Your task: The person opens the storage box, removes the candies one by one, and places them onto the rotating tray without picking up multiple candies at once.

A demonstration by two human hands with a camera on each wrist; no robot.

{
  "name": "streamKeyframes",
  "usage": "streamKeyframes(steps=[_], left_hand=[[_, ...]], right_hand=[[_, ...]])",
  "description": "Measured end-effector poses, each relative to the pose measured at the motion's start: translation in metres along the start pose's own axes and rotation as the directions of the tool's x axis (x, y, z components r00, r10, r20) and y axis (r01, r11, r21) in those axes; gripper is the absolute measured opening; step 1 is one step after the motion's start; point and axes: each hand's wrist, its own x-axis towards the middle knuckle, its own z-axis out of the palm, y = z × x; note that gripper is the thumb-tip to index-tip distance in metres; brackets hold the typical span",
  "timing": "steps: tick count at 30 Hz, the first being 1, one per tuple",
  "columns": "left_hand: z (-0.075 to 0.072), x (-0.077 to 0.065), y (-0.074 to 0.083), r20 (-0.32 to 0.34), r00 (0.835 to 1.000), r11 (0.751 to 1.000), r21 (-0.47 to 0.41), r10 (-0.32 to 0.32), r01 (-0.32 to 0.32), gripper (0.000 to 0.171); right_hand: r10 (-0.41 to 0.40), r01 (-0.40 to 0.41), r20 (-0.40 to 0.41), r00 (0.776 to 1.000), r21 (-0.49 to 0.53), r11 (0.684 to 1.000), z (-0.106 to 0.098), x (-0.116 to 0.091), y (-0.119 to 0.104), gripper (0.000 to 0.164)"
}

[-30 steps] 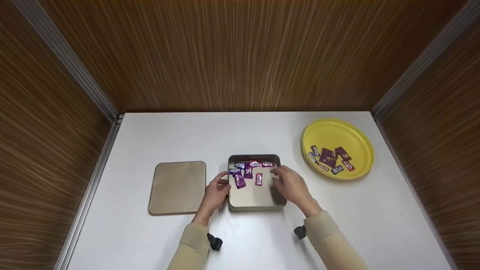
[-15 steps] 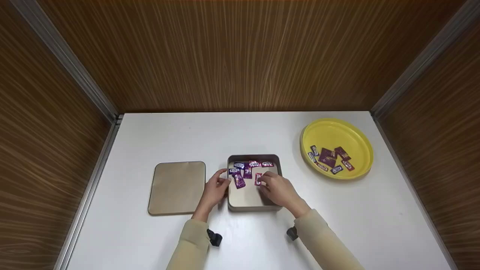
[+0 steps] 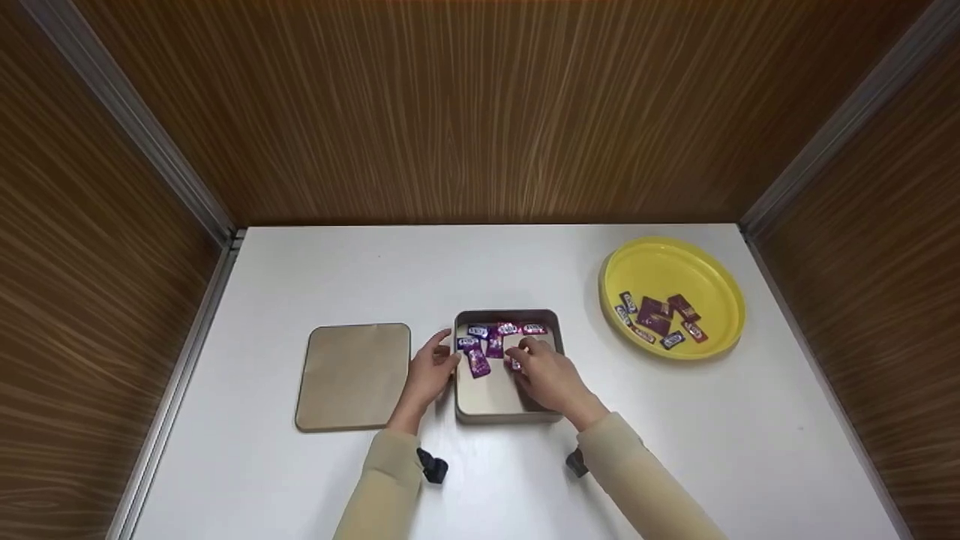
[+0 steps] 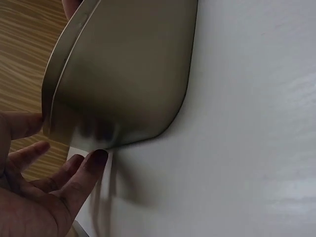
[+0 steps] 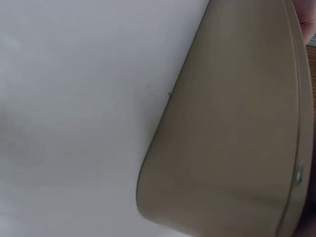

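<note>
An uncovered square metal tin (image 3: 510, 418) stands on the white table, with several small wrapped candies toward its far left. My left hand (image 3: 430, 375) is at the tin's left wall. In the left wrist view the left hand's (image 4: 49, 192) fingertips touch the metal tin (image 4: 128, 69), fingers spread and not curled round it. Inside the tin, my right hand (image 3: 551, 379) pinches a pink-red wrapped candy (image 3: 515, 366), mostly covered by its fingers. The right wrist view is filled largely by the tin's outer wall (image 5: 227, 123), which hides that grip.
To the left lies a flat square metal lid (image 3: 354, 377). A yellow round plate (image 3: 671, 255) at the far right holds more wrapped candies, among them dark purple packets (image 3: 654, 316). Wood-grain panels (image 3: 480, 112) enclose the back and sides.
From above the tin's right rim, my right hand has moved left and down onto the pink-red candy, and its fingers now cover most of it. The left hand stays by the tin's left wall.
</note>
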Motion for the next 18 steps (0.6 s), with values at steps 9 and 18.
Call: streamKeyframes(steps=[9,18], left_hand=[[0.005,0.003,-0.002,0.043,0.997,0.992,-0.109,-0.057,0.062,0.05],[0.004,0.004,-0.004,0.09,0.993,0.976,-0.2,-0.073,0.09,0.049]], right_hand=[[-0.005,0.005,0.007,1.0,-0.096,0.995,0.007,0.0,0.001,0.034],[-0.035,0.038,0.022,0.999,-0.166,0.985,0.012,-0.002,0.003,0.029]])
